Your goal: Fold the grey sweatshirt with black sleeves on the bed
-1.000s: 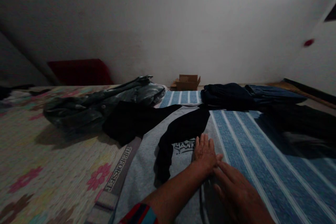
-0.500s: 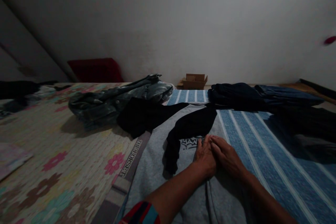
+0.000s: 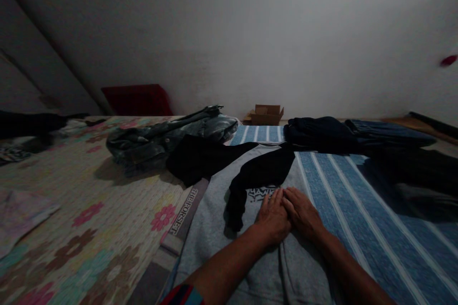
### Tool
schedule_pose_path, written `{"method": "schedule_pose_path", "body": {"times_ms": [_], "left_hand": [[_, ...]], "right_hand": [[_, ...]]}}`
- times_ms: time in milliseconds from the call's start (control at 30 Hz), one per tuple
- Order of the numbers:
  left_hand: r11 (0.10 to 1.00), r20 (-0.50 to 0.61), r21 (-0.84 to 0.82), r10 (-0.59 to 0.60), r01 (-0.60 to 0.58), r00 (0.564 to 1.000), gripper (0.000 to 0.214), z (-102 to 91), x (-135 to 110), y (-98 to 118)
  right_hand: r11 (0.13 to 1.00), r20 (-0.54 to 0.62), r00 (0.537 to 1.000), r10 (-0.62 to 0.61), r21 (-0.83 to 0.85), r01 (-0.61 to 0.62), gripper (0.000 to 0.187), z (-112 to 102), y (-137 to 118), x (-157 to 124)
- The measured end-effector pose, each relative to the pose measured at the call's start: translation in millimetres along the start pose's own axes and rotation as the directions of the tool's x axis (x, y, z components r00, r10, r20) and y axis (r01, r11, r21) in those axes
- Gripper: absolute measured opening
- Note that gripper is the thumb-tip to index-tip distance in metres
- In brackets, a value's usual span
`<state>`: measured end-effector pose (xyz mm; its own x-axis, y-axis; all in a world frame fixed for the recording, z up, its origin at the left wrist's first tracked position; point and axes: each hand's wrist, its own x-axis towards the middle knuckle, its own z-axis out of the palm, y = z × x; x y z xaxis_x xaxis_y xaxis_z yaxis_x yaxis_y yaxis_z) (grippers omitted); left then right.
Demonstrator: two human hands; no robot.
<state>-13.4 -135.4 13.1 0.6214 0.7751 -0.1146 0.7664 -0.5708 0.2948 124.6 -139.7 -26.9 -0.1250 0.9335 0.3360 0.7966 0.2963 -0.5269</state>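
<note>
A grey sweatshirt (image 3: 214, 228) with black sleeves and a printed chest logo lies spread on the bed. One black sleeve (image 3: 254, 176) is folded across its front. My left hand (image 3: 272, 217) rests flat on the grey fabric just below the logo, fingers stretched out. My right hand (image 3: 302, 212) lies flat beside it, touching it, fingers also extended. Neither hand holds anything.
A crumpled denim jacket (image 3: 168, 136) lies behind the sweatshirt on a floral sheet (image 3: 71, 209). Dark folded garments (image 3: 322, 133) sit on the blue striped sheet (image 3: 358, 209) at the back right. A small cardboard box (image 3: 266, 114) stands by the wall, a red cushion (image 3: 138, 100) to its left.
My right hand slid forward from the near edge to lie beside my left hand on the sweatshirt. The view shifted slightly left.
</note>
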Motion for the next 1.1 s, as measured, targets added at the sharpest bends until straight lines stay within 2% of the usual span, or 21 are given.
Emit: {"method": "schedule_pose_path", "body": {"times_ms": [167, 333, 467, 600, 733, 900, 1100], "left_hand": [[0.998, -0.051, -0.023, -0.060, 0.059, 0.997, 0.065, 3.1, -4, -4], [0.998, -0.060, -0.046, -0.048, 0.045, 0.997, 0.064, -3.2, -14, -2], [0.997, -0.073, -0.058, -0.055, 0.051, 0.996, 0.058, -6.1, -26, 2], [0.996, -0.096, -0.073, -0.048, 0.041, 0.994, 0.051, -2.4, -34, 1], [0.996, -0.090, -0.089, -0.036, 0.028, 0.995, 0.051, 5.4, -32, -2], [0.995, -0.121, -0.094, -0.046, 0.035, 0.992, 0.051, 19.3, -26, -11], [0.997, -0.160, -0.079, 0.000, -0.012, 0.987, 0.047, 47.1, -20, -30]], "right_hand": [[1.000, -0.013, 1.000, 0.024, -0.008, -0.024, 0.041, -5, -6, 2], [0.989, 0.082, 0.988, 0.134, -0.072, -0.128, 0.037, -20, -14, 23], [0.977, 0.106, 0.979, 0.174, -0.141, -0.158, 0.034, -31, -17, 61], [0.965, 0.176, 0.966, 0.188, -0.214, -0.149, 0.032, -34, -21, 107], [0.956, 0.278, 0.942, 0.189, -0.271, -0.112, 0.038, -27, -28, 150], [0.935, 0.399, 0.887, 0.232, -0.341, -0.091, 0.029, -13, -25, 195], [0.899, 0.447, 0.841, 0.306, -0.426, -0.101, 0.031, -2, -13, 227]]}}
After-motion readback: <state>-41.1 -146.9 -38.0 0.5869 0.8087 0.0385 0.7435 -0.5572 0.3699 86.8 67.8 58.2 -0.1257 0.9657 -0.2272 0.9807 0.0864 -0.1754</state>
